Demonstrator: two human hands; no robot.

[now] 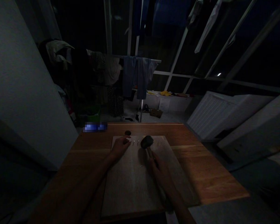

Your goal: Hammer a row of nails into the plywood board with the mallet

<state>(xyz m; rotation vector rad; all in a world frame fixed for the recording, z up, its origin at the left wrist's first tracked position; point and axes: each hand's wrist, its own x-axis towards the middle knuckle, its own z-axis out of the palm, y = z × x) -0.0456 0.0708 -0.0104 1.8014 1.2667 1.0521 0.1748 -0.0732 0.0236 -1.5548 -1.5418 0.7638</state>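
Note:
A pale wooden board point(130, 180) lies flat under both hands. My left hand point(121, 144) is at its far left edge, thumb and finger pinched around a small, thin nail point(130, 141). Several more nails point(137, 143) stand in a row along the board's far side. My right hand point(160, 169) grips the handle of a mallet point(147, 142), whose dark head is over the board, right of the nearest nails. One loose nail point(141, 165) lies on the board left of my right hand. The light is dim, so fine detail is lost.
The board rests on a wooden table point(214, 174). Beyond its far edge sits a small dark round thing point(128, 133), and a blurred blue patch point(95, 127) covers the table's far left corner. Behind are a clothes rack with hanging jeans point(136, 74) and a green basket point(93, 113).

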